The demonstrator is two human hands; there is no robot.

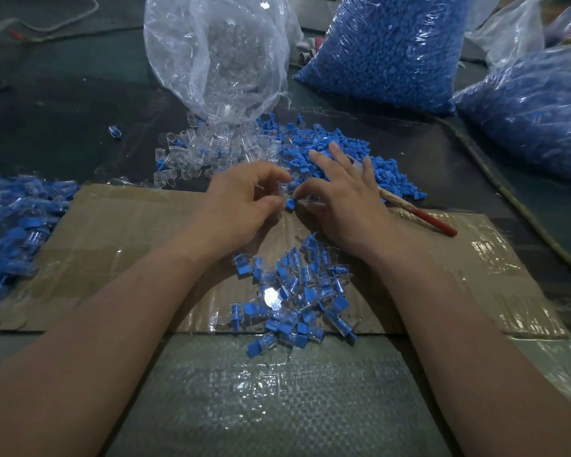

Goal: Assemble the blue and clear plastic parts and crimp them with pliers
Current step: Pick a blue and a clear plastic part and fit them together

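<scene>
My left hand (241, 206) pinches a clear plastic part (283, 190) between thumb and curled fingers. My right hand (340, 199) pinches a small blue part (290, 204) with thumb and forefinger, right against the clear one; its other fingers spread over the loose blue parts (330, 150). Loose clear parts (195, 153) lie spilled behind my left hand. A heap of joined blue-and-clear pieces (297, 291) sits on the cardboard between my wrists. The pliers' red handle (432, 222) pokes out from under my right hand.
A taped cardboard sheet (129, 245) covers the work area. An open clear bag (218, 51) of clear parts stands behind, with two full bags of blue parts (386, 47) at the back right. More joined pieces (10, 225) pile at the left edge.
</scene>
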